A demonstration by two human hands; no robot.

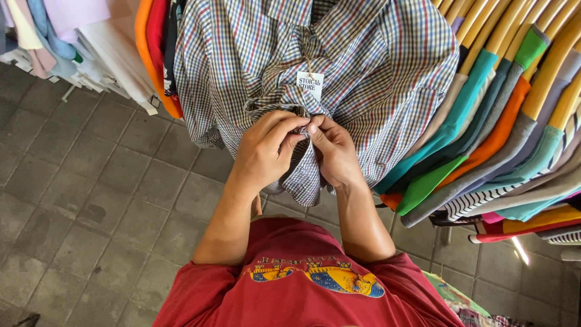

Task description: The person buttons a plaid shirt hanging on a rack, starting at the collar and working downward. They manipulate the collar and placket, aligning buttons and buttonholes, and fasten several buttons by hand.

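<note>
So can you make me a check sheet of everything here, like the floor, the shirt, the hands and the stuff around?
Surface: grey paved floor, no table in view.
Job's things: checked shirt hanging on the rack, with a white paper tag on a string near the collar.
Clutter: nothing seen.
Grippers: left hand and right hand meet at the shirt's front edge, fingers pinching the fabric below the tag.
Cables: nothing seen.
Surroundings: colourful tops on wooden hangers at right, pale garments at upper left, orange and red clothes beside the shirt.
</note>
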